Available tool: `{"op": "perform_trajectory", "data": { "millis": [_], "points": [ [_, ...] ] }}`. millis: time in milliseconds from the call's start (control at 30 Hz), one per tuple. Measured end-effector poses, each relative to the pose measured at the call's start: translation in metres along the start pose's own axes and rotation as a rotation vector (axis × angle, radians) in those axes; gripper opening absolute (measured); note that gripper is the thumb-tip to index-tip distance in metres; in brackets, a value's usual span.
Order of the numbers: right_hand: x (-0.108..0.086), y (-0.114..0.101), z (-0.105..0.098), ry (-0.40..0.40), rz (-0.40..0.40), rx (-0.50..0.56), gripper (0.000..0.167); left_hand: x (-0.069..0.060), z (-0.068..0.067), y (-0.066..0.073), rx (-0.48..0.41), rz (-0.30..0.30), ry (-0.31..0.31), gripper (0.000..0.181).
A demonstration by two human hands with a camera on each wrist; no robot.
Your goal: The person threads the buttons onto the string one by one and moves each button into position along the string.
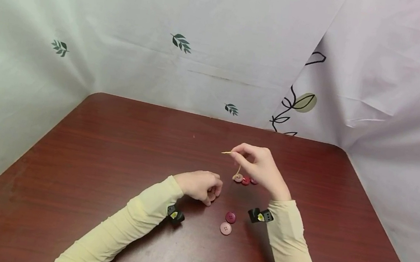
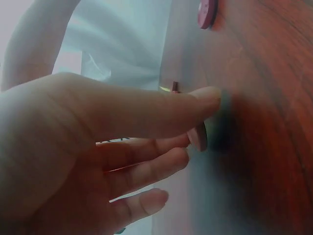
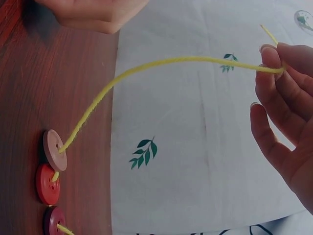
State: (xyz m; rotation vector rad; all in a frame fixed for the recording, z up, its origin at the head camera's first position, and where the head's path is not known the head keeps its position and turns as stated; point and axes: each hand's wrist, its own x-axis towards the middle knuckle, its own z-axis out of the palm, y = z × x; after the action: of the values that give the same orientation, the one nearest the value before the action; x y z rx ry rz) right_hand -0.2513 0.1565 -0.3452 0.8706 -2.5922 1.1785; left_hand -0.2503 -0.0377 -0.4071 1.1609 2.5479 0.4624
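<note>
My right hand (image 1: 258, 164) pinches a yellow string (image 3: 161, 62) close to its tip, above the table. From there the string droops to a pink button (image 3: 55, 151), a red button (image 3: 47, 184) and a dark red button (image 3: 54, 220), all threaded on it and on the table. Low over the tabletop, my left hand (image 1: 199, 184) holds a pale pink button (image 2: 198, 137) between thumb and fingers. The thumb covers part of that button in the left wrist view. Two loose buttons, one magenta (image 1: 230, 217) and one light pink (image 1: 225, 228), lie between my forearms.
The brown wooden table (image 1: 130, 137) has rounded far corners. A white cloth (image 1: 227, 23) with leaf prints hangs behind it and along both sides. Dark bands with small devices sit at both wrists.
</note>
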Motion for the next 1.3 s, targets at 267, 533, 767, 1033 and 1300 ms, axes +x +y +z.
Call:
{"op": "perform_trajectory", "data": {
  "millis": [267, 533, 767, 1033, 1300],
  "points": [
    [0.000, 0.000, 0.000, -0.004, 0.006, -0.001, 0.005, -0.005, -0.013, -0.003, -0.079, 0.031, 0.033, 0.024],
    [0.000, 0.000, -0.001, 0.002, 0.001, -0.010, 0.005, -0.014, -0.031, -0.009, -0.151, 0.081, 0.142, 0.022],
    [-0.001, -0.002, -0.002, 0.001, 0.007, -0.005, 0.006, -0.022, -0.045, -0.014, -0.249, 0.127, 0.258, 0.025],
    [-0.001, -0.001, 0.000, 0.000, -0.003, -0.005, 0.005, -0.024, -0.052, -0.015, -0.392, 0.139, 0.348, 0.026],
    [-0.001, -0.002, 0.002, -0.031, -0.004, 0.013, 0.004, -0.026, -0.053, -0.017, -0.446, 0.152, 0.412, 0.024]
  ]
}}
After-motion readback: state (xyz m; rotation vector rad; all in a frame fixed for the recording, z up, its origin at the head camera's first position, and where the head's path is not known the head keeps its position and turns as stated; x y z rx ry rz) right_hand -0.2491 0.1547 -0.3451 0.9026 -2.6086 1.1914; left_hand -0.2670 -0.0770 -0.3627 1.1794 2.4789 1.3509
